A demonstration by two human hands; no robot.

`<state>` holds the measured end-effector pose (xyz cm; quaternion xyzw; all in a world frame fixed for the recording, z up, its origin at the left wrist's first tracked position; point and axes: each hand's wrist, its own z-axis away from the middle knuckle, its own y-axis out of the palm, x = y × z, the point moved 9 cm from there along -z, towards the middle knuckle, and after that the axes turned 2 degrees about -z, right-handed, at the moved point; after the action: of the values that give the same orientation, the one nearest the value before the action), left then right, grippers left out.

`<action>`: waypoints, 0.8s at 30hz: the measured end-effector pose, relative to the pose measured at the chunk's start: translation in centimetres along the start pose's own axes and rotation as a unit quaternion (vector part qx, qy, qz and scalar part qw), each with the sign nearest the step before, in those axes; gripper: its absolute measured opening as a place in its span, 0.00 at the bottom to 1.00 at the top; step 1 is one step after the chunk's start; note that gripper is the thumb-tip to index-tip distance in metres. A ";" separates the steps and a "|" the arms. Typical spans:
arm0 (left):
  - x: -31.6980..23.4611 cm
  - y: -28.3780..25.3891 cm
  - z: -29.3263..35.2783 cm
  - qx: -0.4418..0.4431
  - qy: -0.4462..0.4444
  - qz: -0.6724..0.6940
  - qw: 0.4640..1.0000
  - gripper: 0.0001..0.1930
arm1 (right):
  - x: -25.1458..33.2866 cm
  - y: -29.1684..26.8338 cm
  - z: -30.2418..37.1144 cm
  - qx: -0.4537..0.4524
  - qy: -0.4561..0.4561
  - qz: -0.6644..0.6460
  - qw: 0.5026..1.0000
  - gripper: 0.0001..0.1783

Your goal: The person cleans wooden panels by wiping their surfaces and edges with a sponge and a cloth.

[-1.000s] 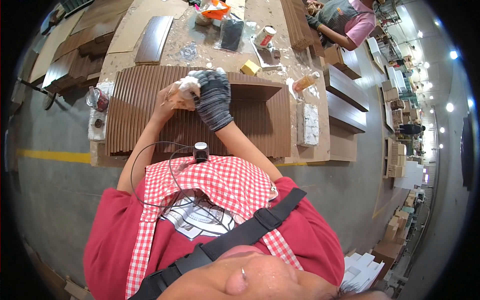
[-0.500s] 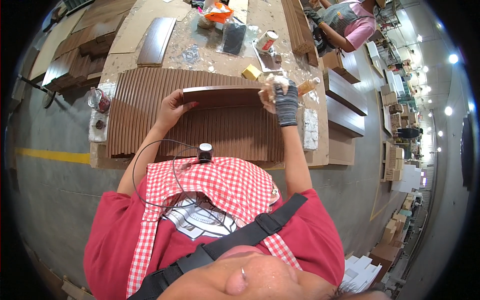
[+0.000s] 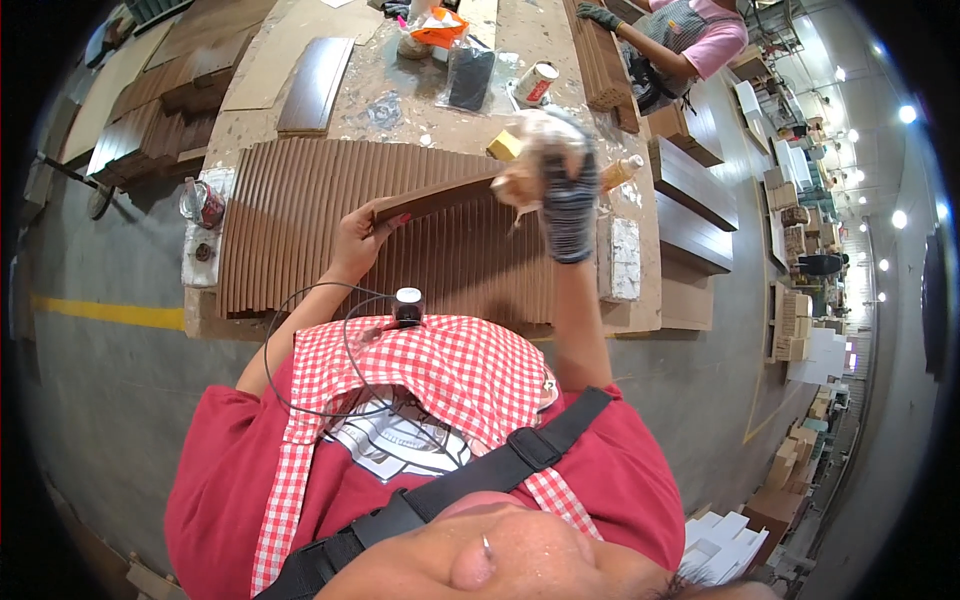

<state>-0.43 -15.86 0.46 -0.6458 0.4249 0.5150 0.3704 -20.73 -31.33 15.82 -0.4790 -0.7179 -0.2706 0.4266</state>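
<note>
My bare left hand (image 3: 358,238) pinches the left end of a brown board (image 3: 440,198), thumb on its near side. The board is tilted above a long row of brown boards (image 3: 290,225) standing on edge side by side. My right hand (image 3: 568,205), in a grey striped glove and blurred by motion, is closed on a crumpled pale rag (image 3: 515,185) at the board's right end. The rag hides that end. Just behind it lies a yellow block (image 3: 504,146), and a bottle of amber liquid (image 3: 622,172) is to the right of the glove.
Farther back on the table (image 3: 400,135) are a white can (image 3: 536,84), a dark packet in clear plastic (image 3: 469,78) and a loose brown board (image 3: 315,85). A jar (image 3: 205,204) stands at the left edge. A gloved co-worker (image 3: 680,45) stands beyond stacked boards at the upper right.
The board has tilted, its pale edge turned out of sight. My left hand shifted slightly right and nearer. My right hand and the rag have turned and blurred. The co-worker's arm has reached farther out.
</note>
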 end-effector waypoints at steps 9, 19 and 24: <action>-2.2 -0.2 1.0 -0.045 0.264 -0.387 0.882 0.15 | -1.0 14.8 6.2 0.169 -0.131 0.455 0.864 0.14; 0.4 -0.5 0.7 0.024 0.017 -0.025 0.999 0.14 | -6.9 0.9 0.6 0.036 0.001 0.538 0.842 0.14; 0.6 -0.5 1.0 0.031 0.005 -0.030 0.999 0.14 | -4.6 4.3 3.0 0.025 -0.056 0.507 0.860 0.13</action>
<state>-0.29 -14.82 -0.29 -0.6488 0.4226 0.4873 0.4036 -17.07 -29.34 10.26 -0.7800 -0.4052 0.0285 0.4761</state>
